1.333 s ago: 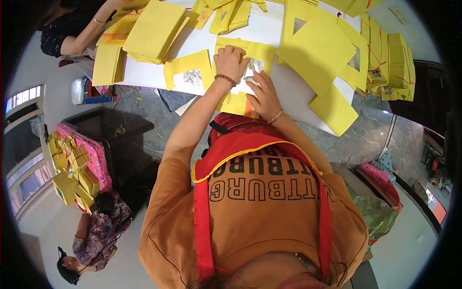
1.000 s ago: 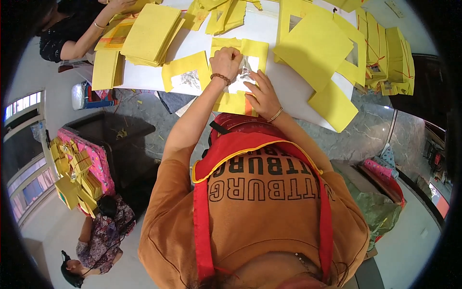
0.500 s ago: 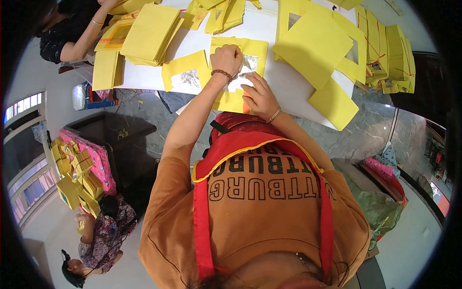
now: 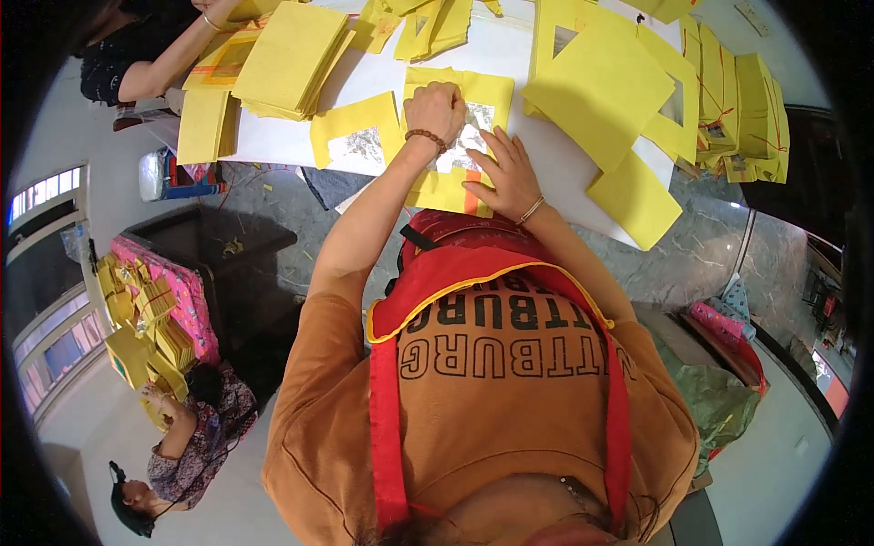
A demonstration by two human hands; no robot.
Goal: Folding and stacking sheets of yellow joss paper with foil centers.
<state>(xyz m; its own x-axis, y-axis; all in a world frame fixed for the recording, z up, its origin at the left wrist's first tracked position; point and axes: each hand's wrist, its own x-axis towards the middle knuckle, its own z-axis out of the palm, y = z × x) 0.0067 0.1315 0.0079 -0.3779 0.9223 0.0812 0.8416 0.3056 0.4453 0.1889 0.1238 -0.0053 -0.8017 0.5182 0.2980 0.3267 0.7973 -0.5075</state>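
Between my hands lies a yellow paper sheet [image 4: 490, 89] with a shiny silver square [image 4: 480, 116] in its middle and an orange strip [image 4: 472, 197] near its lower edge. My left hand [image 4: 435, 114], with a beaded bracelet, presses on this sheet with its fingers curled in; what they hold, if anything, is hidden. On the sheet's right side rests my right hand [image 4: 512, 173], fingers spread and nothing in them. A second yellow sheet with a silver square [image 4: 357, 148] lies just left of my left forearm.
A thick yellow paper stack [image 4: 287, 59] stands left on the white table [image 4: 364, 73]. Larger yellow sheets [image 4: 596, 86] and tied yellow bundles [image 4: 751, 114] lie right. A co-worker's arm [image 4: 168, 73] reaches in at upper left. Another person [image 4: 200, 446] works beside a pink-covered table [image 4: 182, 291].
My right hand has shifted slightly up and right, its fingers more spread. My left hand stays curled on the sheet. The person at lower left has moved their hand toward the yellow paper.
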